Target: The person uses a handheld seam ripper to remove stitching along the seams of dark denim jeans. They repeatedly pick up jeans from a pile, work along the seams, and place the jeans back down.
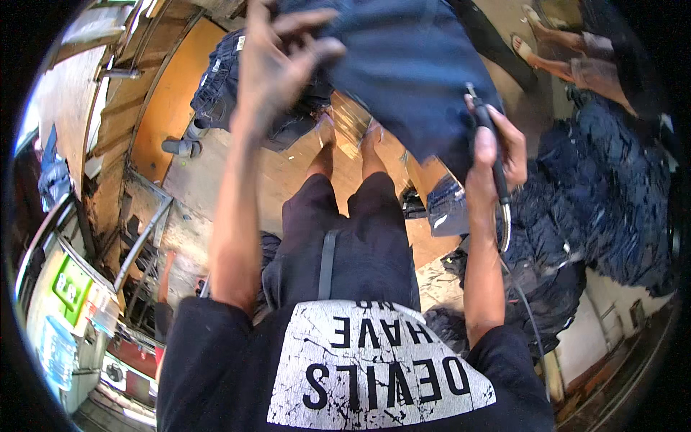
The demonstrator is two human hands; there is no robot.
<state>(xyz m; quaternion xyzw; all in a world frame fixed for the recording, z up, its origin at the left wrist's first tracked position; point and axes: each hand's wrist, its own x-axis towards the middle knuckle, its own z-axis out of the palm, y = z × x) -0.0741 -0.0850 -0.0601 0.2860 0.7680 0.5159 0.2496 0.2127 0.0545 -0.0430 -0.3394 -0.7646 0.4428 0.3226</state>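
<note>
I hold up a dark blue denim garment (410,65) in front of me. My left hand (277,61) is raised with fingers spread, its fingertips on the garment's upper left edge. My right hand (497,147) grips a thin black tool (493,155) with a cord hanging from it, pressed against the garment's lower right edge. My bare feet (349,133) stand on an orange wooden floor below.
A big heap of dark denim (604,194) lies at my right, and a smaller pile (223,86) at the far left. Another person's sandalled feet (536,36) show at the top right. A metal frame (144,230) and shelves stand at my left.
</note>
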